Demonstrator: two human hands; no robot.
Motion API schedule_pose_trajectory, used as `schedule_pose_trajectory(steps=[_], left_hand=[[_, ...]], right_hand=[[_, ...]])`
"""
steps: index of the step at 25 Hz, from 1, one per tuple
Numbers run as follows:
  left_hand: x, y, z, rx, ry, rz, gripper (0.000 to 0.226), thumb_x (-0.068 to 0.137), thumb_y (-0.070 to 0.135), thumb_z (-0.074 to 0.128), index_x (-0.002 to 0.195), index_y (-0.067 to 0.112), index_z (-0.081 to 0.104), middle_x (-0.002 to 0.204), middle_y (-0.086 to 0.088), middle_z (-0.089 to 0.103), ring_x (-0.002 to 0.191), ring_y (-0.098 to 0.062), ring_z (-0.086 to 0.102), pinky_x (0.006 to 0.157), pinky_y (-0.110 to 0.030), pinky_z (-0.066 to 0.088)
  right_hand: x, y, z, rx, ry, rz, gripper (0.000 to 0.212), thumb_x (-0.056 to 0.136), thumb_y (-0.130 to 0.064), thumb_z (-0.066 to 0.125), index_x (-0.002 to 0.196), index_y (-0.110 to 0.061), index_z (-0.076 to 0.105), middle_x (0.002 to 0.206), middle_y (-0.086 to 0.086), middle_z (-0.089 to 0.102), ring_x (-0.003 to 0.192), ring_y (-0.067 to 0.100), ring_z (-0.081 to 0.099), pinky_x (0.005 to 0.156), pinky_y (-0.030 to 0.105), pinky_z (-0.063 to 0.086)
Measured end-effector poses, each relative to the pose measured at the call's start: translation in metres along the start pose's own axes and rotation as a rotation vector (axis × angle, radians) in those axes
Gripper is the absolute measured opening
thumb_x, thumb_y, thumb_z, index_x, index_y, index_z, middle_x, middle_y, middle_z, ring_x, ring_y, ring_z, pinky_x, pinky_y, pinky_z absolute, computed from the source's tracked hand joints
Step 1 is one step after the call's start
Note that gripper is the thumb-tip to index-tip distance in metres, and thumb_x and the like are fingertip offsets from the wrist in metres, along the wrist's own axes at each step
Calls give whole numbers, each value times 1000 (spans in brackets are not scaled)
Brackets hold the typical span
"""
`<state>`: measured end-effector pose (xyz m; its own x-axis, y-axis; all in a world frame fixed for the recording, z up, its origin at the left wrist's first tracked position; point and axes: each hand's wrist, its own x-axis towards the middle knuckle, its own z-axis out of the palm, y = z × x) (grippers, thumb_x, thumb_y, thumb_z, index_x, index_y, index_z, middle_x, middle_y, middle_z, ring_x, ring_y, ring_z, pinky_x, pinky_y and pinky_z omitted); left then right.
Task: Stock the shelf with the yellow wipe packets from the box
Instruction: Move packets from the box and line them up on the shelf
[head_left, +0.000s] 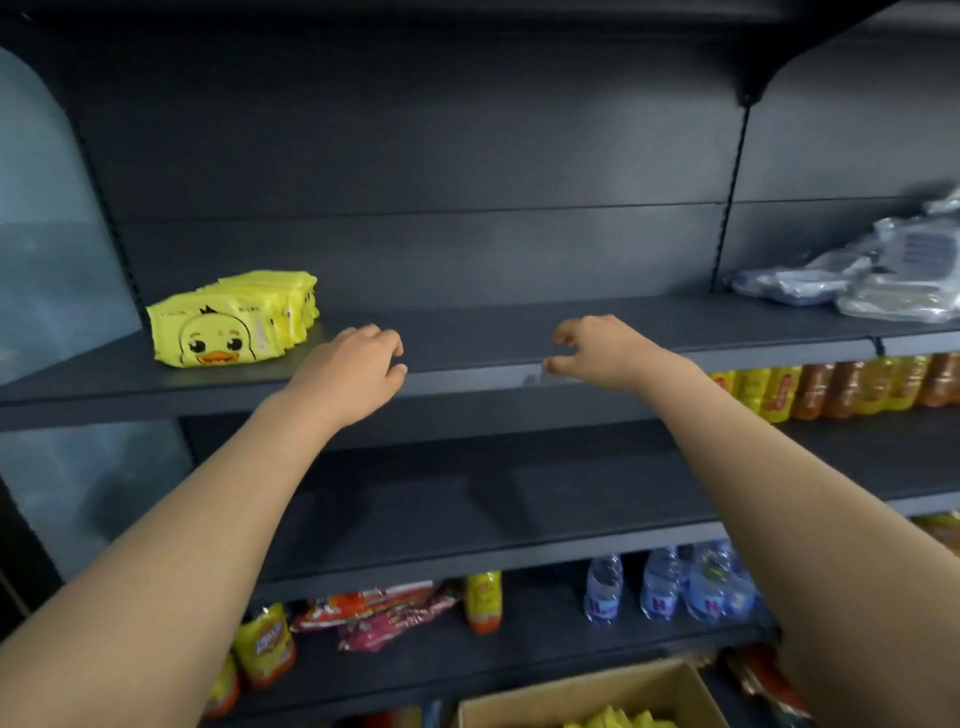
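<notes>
The left hand and the right hand are both over the front edge of the shelf, well apart. Their fingers are loosely curled and hold nothing. Just left of the left hand, a row of yellow packets stands on the shelf, not touched by it. More packets lie in the box at the bottom. Clear bags lie at the right, and water bottles stand on a lower shelf.
</notes>
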<state>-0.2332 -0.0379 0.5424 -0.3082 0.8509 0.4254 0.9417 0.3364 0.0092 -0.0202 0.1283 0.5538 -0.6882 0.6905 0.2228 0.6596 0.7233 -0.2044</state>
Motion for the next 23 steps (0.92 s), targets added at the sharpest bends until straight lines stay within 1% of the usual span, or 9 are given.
schedule_pose_trajectory(steps=[4,11,13,14,15,16,18,20,23], left_hand=[[-36,40,21,-70,-40,-41,30,95,30,43,120,14,51,122,-3,53,115,-22,47,89,-38,43],[-82,107,94,-165,-216,-80,33,96,30,42,124,14,50,125,-3,52,115,-22,47,94,-39,43],[-88,125,128,-199,-257,-108,32,95,29,44,123,13,51,123,-4,53,115,-22,48,93,-40,44],[-90,134,148,-215,-278,-122,32,95,28,45,122,12,52,122,-4,54,114,-23,48,93,-40,44],[-91,143,168,-223,-300,-136,31,95,27,45,121,12,52,121,-5,54,114,-24,49,92,-41,44],[-93,151,190,-228,-325,-149,30,95,26,46,119,11,53,120,-6,55,112,-24,50,90,-41,45],[-100,165,232,-235,-358,-161,27,93,24,49,114,10,56,116,-8,57,107,-26,54,87,-40,46],[-108,181,282,-255,-422,-205,26,92,24,50,112,9,57,115,-8,58,106,-27,55,84,-38,46],[-135,206,355,-300,-581,-299,26,93,24,49,113,9,57,115,-9,58,107,-28,54,86,-37,44]], right_hand=[[-45,30,20,-29,-83,5,54,90,-41,56,134,-10,47,137,9,51,126,27,46,100,34,38],[-106,100,96,21,-293,66,55,89,-40,56,135,-10,46,136,10,51,124,28,47,99,35,40],[-112,125,130,38,-360,75,45,89,-37,57,124,-9,54,128,12,56,119,30,50,93,34,43],[-115,138,148,42,-392,76,37,88,-36,57,112,-8,57,120,13,60,114,31,53,86,33,44],[-115,152,168,47,-416,77,31,88,-36,56,100,-8,58,111,13,62,108,32,55,79,32,43],[-114,166,190,52,-449,77,30,87,-36,56,97,-8,58,107,13,62,104,32,56,77,33,43],[-117,190,230,72,-526,75,35,86,-38,55,108,-10,60,112,13,62,106,31,57,85,37,47],[-121,217,275,60,-629,83,40,89,-38,53,118,-11,57,119,13,60,110,30,56,91,39,47],[-138,254,340,50,-789,109,39,92,-36,50,120,-9,54,118,12,61,109,29,57,90,36,47]])
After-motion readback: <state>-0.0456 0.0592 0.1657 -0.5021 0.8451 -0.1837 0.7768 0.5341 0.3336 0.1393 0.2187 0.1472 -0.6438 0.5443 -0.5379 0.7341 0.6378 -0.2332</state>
